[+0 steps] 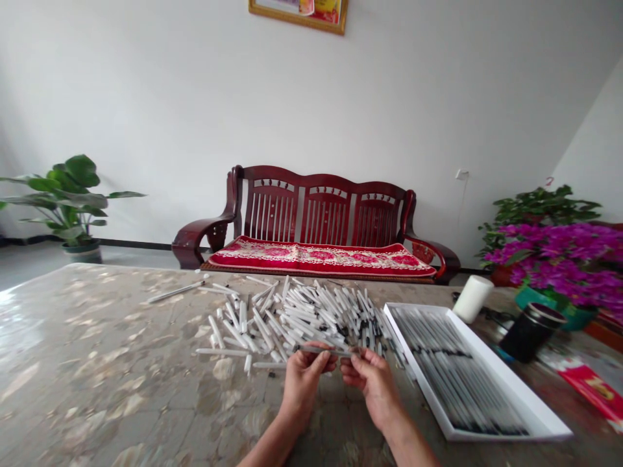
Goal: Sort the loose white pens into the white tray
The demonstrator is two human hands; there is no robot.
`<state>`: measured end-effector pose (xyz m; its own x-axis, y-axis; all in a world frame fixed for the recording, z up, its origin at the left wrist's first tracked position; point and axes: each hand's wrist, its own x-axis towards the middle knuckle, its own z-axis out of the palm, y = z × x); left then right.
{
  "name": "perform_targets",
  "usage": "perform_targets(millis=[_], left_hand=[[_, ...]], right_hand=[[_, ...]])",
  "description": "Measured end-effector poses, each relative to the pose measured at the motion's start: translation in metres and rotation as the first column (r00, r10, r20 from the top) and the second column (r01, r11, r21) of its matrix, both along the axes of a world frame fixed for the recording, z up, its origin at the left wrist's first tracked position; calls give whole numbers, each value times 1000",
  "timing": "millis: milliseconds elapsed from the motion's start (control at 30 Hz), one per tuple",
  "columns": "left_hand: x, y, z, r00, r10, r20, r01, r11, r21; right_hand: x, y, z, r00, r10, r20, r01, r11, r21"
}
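Left hand and right hand fingers clamp 1 pen; I judge a slack grip could drop it into the pile.

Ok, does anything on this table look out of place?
The heap of white pen parts lies criss-cross on the table, while the tray holds neat rows. One long white rod lies apart, further left. Left hand and right hand hold one pen. Nothing looks broken.

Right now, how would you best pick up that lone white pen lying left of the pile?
Pinch the lone pen at its middle, from above, fingers across its thin width. It lies flat on the table, apart from the pile, so both sides are free.
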<state>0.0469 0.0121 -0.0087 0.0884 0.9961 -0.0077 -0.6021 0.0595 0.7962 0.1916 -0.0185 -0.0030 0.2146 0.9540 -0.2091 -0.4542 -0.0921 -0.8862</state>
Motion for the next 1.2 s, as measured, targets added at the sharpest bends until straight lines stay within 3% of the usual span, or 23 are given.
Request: perform_targets(millis=[67, 200, 267, 367, 533, 767, 867, 900, 967, 1100, 1200], left_hand=[[2, -2, 0, 1000, -13, 7, 13, 1000, -16], [7, -6, -2, 994, -62, 85, 70, 993, -96], [7, -8, -1, 992, -80, 101, 91, 990, -107], [6, -10, 1, 993, -118, 28, 120, 985, -124], [10, -13, -1, 966, -209, -153, 191, 974, -124], [12, -7, -15, 929, -272, -250, 245, 960, -134], [11, -4, -16, 924, -283, -257, 256, 958, -133], [11, -4, -16, 924, -281, -261, 255, 958, -129], [11, -3, -16, 920, -280, -273, 255, 959, -124], [12, -4, -15, 909, -291, -300, 263, 956, -129], [11, -4, -14, 905, -301, -302, 267, 952, -149]], right_hand=[[-1, -1, 3, 997, 18, -76, -18, 1000, 0], [-11, -4, 8, 973, 95, -212, -70, 990, 122], [-15, -4, 8, 972, 116, -203, -91, 987, 130], [-13, -4, 9, 992, 44, -116, -34, 995, 89], [22, -4, 23, 972, -211, 103, 194, 969, 156], [97, -20, 46, 910, -351, 220, 312, 930, 193], [147, -28, 51, 763, -399, 509, 356, 916, 183], [166, -30, 54, 648, -380, 660, 367, 915, 167], [205, -33, 61, 283, -184, 941, 371, 926, 69], [266, -37, 70, 70, 32, 997, 444, 894, -60], [285, -37, 66, -66, 181, 981, 497, 859, -125]])
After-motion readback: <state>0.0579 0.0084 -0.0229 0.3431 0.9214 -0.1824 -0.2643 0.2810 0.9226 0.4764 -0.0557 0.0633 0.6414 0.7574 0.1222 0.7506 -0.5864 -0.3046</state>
